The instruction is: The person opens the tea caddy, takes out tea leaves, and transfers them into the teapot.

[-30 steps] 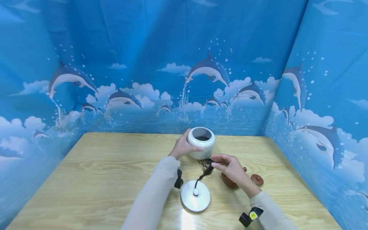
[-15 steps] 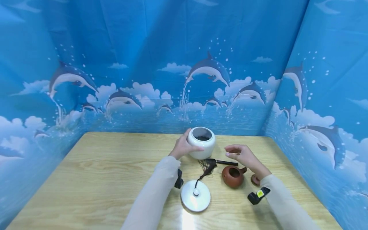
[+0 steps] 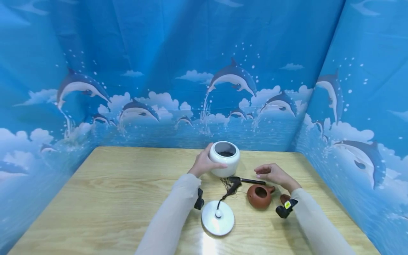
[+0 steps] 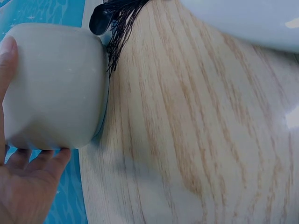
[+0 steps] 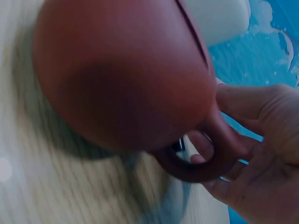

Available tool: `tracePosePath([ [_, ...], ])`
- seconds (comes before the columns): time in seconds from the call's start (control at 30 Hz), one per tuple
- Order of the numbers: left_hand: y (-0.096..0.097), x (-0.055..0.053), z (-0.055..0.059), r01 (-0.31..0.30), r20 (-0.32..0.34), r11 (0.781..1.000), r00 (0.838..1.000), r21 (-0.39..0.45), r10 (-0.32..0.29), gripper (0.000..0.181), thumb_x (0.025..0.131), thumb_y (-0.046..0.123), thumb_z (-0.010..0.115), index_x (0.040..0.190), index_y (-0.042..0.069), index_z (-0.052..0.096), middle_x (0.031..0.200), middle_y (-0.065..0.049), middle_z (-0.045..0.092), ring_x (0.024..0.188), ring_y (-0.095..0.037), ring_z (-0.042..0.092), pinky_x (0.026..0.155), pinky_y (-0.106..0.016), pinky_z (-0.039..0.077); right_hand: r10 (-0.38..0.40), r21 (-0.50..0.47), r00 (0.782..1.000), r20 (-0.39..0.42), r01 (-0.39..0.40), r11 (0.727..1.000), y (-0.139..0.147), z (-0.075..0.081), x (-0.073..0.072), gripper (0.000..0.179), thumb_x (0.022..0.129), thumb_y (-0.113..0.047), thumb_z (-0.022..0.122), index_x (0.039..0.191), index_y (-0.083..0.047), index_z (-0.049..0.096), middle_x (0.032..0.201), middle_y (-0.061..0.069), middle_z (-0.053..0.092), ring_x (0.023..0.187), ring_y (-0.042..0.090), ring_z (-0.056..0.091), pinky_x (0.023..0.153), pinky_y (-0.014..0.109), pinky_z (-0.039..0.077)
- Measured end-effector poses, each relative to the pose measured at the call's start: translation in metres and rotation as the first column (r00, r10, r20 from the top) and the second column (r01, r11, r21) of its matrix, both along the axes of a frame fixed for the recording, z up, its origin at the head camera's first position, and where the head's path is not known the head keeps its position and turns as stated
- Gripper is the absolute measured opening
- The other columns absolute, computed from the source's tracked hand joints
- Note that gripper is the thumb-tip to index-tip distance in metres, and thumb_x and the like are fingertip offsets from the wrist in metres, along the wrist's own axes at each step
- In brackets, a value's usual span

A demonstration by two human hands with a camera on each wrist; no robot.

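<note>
White jar (image 3: pixel 231 167) stands toward the back of the table (image 3: pixel 127 184) in the head view, gripped by your left hand (image 3: pixel 204 163); your right hand (image 3: pixel 275 175), fingers relaxed, holds nothing near the brown teapot (image 3: pixel 255 202). Left wrist: thumb and fingers span the jar. Right wrist: fingers show past the teapot's handle (image 5: pixel 227 150).

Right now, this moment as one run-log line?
left hand: grips white jar | right hand: empty, near teapot | black tool: on table | white lid: on table
</note>
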State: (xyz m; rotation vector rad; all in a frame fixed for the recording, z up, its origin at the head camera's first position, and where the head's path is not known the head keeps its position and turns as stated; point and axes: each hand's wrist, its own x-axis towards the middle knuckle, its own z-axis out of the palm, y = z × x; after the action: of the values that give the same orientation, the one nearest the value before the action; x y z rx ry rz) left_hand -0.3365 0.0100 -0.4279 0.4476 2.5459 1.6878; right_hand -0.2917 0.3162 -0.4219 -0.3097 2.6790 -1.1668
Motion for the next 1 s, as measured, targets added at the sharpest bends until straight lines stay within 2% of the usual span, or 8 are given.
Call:
tracePosePath([
  [0.13,0.0,0.001,0.002,0.001,0.003,1.0,1.0,0.001,-0.001,0.116,0.062,0.038,0.09,0.153,0.016,0.023,0.148,-0.008,0.041,0.131,-0.027,0.044,0.109,-0.047,0.036,0.094,0.015,0.994,0.055,-0.095,0.995,0.007,-0.004,-0.005,0.035,0.087,-0.01,0.069,0.117,0.006,0.063,0.111,0.02,0.067,0.103,0.03,0.062,0.089,0.042,0.051],
  [0.23,0.0,0.001,0.002,0.002,0.005,1.0,1.0,0.001,-0.002,0.116,0.062,0.038,0.09,0.153,0.017,0.023,0.148,-0.008,0.041,0.131,-0.027,0.044,0.109,-0.047,0.036,0.171,0.005,0.981,0.087,-0.172,0.985,0.009,-0.007,-0.007,0.032,0.087,-0.008,0.069,0.116,0.006,0.063,0.111,0.019,0.067,0.103,0.028,0.062,0.089,0.038,0.051],
  [0.4,0.0,0.001,0.001,-0.001,0.007,1.0,1.0,0.003,0.001,0.116,0.062,0.038,0.09,0.153,0.016,0.023,0.148,-0.008,0.041,0.131,-0.028,0.044,0.109,-0.048,0.035,0.226,-0.021,0.969,0.095,-0.225,0.974,0.01,-0.013,-0.01,0.028,0.086,-0.003,0.068,0.111,0.008,0.065,0.103,0.017,0.069,0.093,0.022,0.061,0.081,0.031,0.05],
  [0.67,0.0,0.001,-0.001,0.0,0.005,1.0,1.0,0.007,0.0,0.116,0.061,0.038,0.091,0.153,0.017,0.024,0.148,-0.007,0.042,0.131,-0.027,0.044,0.109,-0.048,0.035,0.175,0.047,0.981,0.086,-0.18,0.983,0.008,-0.017,-0.01,0.02,0.084,-0.003,0.068,0.103,0.003,0.07,0.093,0.01,0.07,0.081,0.014,0.059,0.073,0.027,0.048],
  [1.0,0.0,-0.002,-0.003,0.0,-0.001,1.0,1.0,0.005,0.0,0.117,0.06,0.04,0.091,0.153,0.017,0.023,0.148,-0.008,0.042,0.131,-0.028,0.045,0.108,-0.05,0.035,0.122,0.092,0.99,0.068,-0.128,0.987,0.005,-0.018,-0.01,0.014,0.087,-0.004,0.067,0.099,0.001,0.071,0.089,0.006,0.069,0.077,0.014,0.057,0.072,0.03,0.047],
])
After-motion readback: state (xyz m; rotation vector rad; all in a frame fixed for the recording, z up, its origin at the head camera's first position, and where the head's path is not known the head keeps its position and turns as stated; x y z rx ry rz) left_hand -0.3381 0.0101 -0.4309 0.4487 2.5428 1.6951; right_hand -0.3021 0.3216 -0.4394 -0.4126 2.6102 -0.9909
